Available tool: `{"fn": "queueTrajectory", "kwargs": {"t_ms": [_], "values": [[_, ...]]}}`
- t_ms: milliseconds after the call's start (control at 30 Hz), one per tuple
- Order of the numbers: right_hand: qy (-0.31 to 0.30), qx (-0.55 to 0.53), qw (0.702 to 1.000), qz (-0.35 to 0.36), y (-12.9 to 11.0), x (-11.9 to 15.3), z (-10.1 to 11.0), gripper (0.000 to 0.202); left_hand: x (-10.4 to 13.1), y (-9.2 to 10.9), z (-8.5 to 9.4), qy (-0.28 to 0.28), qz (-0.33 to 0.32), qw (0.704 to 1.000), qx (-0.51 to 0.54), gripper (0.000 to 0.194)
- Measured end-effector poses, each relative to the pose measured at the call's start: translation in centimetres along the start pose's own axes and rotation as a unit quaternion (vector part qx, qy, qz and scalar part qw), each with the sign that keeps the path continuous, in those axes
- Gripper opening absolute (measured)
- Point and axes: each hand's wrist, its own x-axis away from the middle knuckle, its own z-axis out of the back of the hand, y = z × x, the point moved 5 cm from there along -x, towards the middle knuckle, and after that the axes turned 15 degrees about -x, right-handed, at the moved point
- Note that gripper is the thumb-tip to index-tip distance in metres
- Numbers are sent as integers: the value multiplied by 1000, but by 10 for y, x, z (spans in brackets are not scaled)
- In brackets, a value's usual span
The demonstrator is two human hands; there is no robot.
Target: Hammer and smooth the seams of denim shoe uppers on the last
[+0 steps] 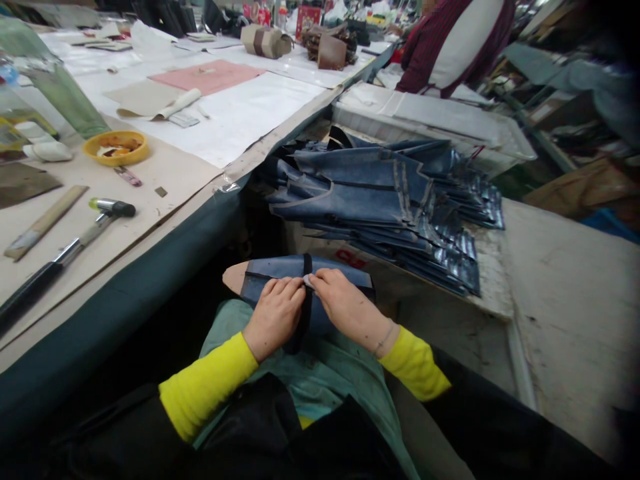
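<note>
Across my lap lies a blue leather-like piece (pixel 280 267) with black strips, over or beside a tan pointed end (pixel 235 277). A black strip (pixel 307 307) crosses its middle. My left hand (pixel 277 310) has its fingers curled together at this strip, gripping its edge. My right hand (pixel 345 303) meets it from the other side, thumb and fingers pinched. A small whitish bit (pixel 307 281) shows at the right fingertips; I cannot tell what it is. Green cloth (pixel 345 367) covers my lap beneath the piece.
Ahead to the right, a stack of similar blue pieces (pixel 360 180) rests on a box-like surface. On the left workbench are a hammer (pixel 75 247), a wooden stick (pixel 45 223) and a yellow dish (pixel 116 148). Beyond the stack are a lidded plastic bin (pixel 430 117) and another person (pixel 453 43).
</note>
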Motion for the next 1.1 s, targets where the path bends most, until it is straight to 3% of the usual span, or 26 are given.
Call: {"fn": "queueTrajectory", "kwargs": {"t_ms": [200, 467, 700, 1100], "values": [[55, 7, 998, -8, -1, 9, -11, 40, 6, 0, 0, 21, 17, 1000, -4, 29], [52, 25, 998, -19, -9, 34, -8, 40, 9, -1, -4, 12, 30, 999, 20, 39], [31, 15, 999, -9, -8, 35, -1, 36, 1, 4, 1, 12, -18, 1000, -1, 36], [80, 2, 996, -38, 10, 38, 0, 35, -9, 14, 7, -51, -68, 994, -61, 33]]}}
